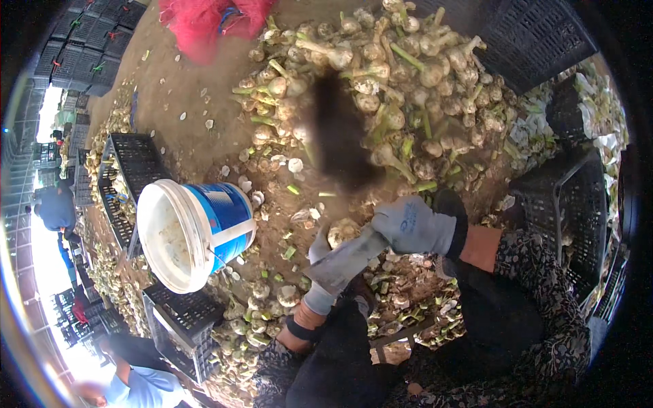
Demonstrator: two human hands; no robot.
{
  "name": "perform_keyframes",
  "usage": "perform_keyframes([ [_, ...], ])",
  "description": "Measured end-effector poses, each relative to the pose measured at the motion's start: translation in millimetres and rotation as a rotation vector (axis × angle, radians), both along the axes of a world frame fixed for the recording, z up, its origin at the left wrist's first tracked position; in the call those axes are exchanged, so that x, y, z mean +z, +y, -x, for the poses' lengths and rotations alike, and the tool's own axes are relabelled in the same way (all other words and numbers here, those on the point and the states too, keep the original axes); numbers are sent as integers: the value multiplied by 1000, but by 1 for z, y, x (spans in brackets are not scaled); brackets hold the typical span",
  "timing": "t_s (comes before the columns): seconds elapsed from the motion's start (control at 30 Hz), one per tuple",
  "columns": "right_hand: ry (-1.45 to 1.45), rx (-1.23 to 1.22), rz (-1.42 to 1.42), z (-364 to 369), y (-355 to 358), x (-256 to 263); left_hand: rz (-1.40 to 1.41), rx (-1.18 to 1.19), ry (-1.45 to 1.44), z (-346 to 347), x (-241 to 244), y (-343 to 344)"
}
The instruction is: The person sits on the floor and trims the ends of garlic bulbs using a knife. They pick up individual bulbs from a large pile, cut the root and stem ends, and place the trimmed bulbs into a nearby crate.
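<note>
My right hand (414,224), in a grey work glove, grips a broad-bladed knife (349,260); its handle is hidden in the fist. The grey blade slants down to the left, across the front of my left hand (319,251). That hand is gloved too and holds a garlic bulb (343,232), with the blade close beside it. Whether blade and bulb touch, I cannot tell. Beyond my hands rises a big heap of garlic with stems (408,86). Cut green stem pieces and peeled skins litter the ground below. Trimmed bulbs (289,296) lie in a pile by my left wrist.
A white and blue plastic bucket (224,204) lies tipped at left, between black plastic crates (137,163). Another crate (576,219) stands at right, and one (535,46) behind the heap. Red mesh (214,25) lies at the top. A person (143,385) sits lower left. A dark blur hides part of the heap.
</note>
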State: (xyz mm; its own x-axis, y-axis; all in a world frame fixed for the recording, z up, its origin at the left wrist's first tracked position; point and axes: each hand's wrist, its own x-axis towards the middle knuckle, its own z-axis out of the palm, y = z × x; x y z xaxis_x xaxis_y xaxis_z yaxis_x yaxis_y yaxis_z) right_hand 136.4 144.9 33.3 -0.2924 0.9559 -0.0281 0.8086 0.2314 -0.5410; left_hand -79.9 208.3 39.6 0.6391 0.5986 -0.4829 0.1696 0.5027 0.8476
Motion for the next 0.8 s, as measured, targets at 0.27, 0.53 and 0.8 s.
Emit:
perform_keyframes([
  [0.27,34,-521,-124,-72,-10,-24,-544,66,245,-22,59,3],
  [0.53,218,-172,162,-23,7,-3,-1047,-746,572,-19,22,2],
  [0.8,-54,-95,513,-43,26,7,-1465,-748,551,-2,19,2],
])
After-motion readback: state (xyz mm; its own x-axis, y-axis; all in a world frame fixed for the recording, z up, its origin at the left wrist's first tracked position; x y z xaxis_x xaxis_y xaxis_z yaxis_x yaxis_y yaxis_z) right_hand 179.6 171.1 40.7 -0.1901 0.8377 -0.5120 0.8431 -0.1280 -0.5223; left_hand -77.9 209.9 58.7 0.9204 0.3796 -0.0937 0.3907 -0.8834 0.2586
